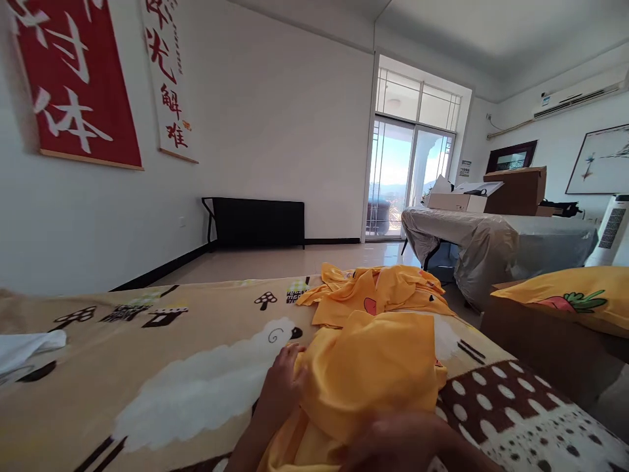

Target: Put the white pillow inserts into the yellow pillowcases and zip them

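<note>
A bunched yellow cloth [371,367] lies in front of me on the patterned blanket [187,354]. My left hand [285,377] is at its left edge, the fingers closed on the fabric. Low in the view, my right hand [398,439] is smeared by motion against the near side of the cloth, so its fingers cannot be made out. Just beyond lies a crumpled yellow printed garment or cloth [383,292], with small red and dark figures on it.
To the right, a yellow pillow-like item with a radish print [580,298] rests on a brown box [535,347]. Behind it, a plastic-covered table [472,236] carries cartons. White fabric [29,347] lies at the far left. A folded black table [260,223] leans by the wall.
</note>
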`<state>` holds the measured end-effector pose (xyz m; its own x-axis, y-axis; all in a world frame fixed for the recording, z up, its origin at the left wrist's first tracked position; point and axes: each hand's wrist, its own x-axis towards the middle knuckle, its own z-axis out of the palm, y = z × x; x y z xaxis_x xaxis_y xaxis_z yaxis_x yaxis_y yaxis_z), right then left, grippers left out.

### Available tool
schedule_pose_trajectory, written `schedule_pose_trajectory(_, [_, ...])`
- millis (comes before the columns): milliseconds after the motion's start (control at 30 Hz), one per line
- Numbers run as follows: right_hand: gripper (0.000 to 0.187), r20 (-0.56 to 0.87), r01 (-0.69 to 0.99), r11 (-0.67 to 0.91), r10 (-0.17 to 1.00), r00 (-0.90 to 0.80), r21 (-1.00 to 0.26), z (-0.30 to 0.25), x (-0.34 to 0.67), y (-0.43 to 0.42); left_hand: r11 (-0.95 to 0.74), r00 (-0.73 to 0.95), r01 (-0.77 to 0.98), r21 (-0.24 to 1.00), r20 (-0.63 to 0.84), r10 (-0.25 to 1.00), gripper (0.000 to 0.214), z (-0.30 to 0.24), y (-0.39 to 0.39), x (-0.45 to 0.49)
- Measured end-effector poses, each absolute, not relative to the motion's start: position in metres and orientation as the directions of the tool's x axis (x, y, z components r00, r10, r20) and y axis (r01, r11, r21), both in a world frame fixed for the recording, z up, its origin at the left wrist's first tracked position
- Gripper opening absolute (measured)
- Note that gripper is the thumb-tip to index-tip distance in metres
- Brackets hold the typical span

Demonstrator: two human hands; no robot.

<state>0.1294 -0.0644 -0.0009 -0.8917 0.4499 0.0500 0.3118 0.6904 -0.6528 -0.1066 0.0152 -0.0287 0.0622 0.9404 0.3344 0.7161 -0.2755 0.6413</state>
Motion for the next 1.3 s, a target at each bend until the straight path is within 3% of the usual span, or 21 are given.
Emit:
schedule_pose_trajectory(100, [0.034,0.106,0.343,0.566,0.614,-0.782,-0.749,0.01,0.153,-0.046,-0.036,-0.04,0.904,0.425,0.167,0.985,0.056,-0.075,0.039,-0.117])
schedule_pose_trajectory(200, [0.032,0.381,0.416,0.543,0.828,-0.412,-0.729,0.015,0.18,-0.024,-0.043,0.014,0.963,0.267,0.112,0.994,0.056,-0.097,0.047,-0.125])
schedule_pose_trajectory(300, [0.04,0.667,0.718,0.431,0.742,0.062,-0.546,0.008,0.209,0.004,-0.095,0.064,0.97,0.223,0.141,0.988,0.049,-0.094,0.044,-0.127])
schedule_pose_trajectory(333, [0.047,0.69,0.792,0.324,0.705,0.163,-0.518,0.004,0.218,0.013,-0.105,0.075,0.969,0.224,0.14,0.987,0.047,-0.091,0.042,-0.127])
schedule_pose_trajectory(400, [0.051,0.609,0.838,0.137,0.749,0.261,-0.528,-0.003,0.233,0.025,-0.112,0.084,0.966,0.234,0.127,0.988,0.045,-0.085,0.04,-0.126])
schedule_pose_trajectory(467, [0.041,0.406,0.835,0.059,0.891,0.203,-0.547,-0.006,0.239,0.029,-0.099,0.072,0.965,0.242,0.118,0.99,0.043,-0.08,0.04,-0.125])
schedule_pose_trajectory(533, [0.029,0.24,0.852,0.084,0.969,0.051,-0.518,-0.004,0.235,0.025,-0.075,0.038,0.966,0.249,0.15,0.988,0.043,-0.072,0.04,-0.122])
schedule_pose_trajectory(600, [0.02,0.227,0.865,0.198,0.969,-0.1,-0.462,0.001,0.223,0.014,-0.105,0.044,0.955,0.277,0.218,0.975,0.042,-0.059,0.036,-0.116])
schedule_pose_trajectory(700, [0.021,0.361,0.782,0.463,0.874,-0.325,-0.416,0.01,0.197,-0.012,-0.359,0.234,0.887,0.29,0.389,0.891,0.046,-0.028,0.014,-0.1])
schedule_pose_trajectory(767, [0.031,0.402,0.659,0.647,0.759,-0.512,-0.384,0.015,0.178,-0.032,-0.575,0.428,0.79,0.211,0.482,0.765,0.056,-0.006,-0.011,-0.085])
schedule_pose_trajectory(833, [0.039,0.385,0.539,0.773,0.634,-0.67,-0.334,0.019,0.164,-0.051,-0.738,0.618,0.662,0.135,0.46,0.638,0.07,0.012,-0.037,-0.071])
schedule_pose_trajectory(900, [0.042,0.334,0.48,0.831,0.553,-0.763,-0.28,0.023,0.155,-0.065,-0.805,0.727,0.572,0.154,0.359,0.585,0.075,0.023,-0.055,-0.06])
schedule_pose_trajectory(1067, [0.026,0.339,0.519,0.832,0.554,-0.76,-0.197,0.03,0.158,-0.076,-0.719,0.684,0.642,0.268,0.224,0.694,0.016,0.024,-0.056,-0.055])
schedule_pose_trajectory(1167, [0.013,0.367,0.547,0.813,0.58,-0.727,-0.202,0.035,0.166,-0.075,-0.67,0.625,0.709,0.219,0.245,0.741,0.014,0.018,-0.038,-0.069])
schedule_pose_trajectory(1300, [0.018,0.412,0.549,0.808,0.584,-0.699,-0.215,0.041,0.172,-0.077,-0.612,0.555,0.78,0.129,0.309,0.772,0.022,0.006,-0.01,-0.097])
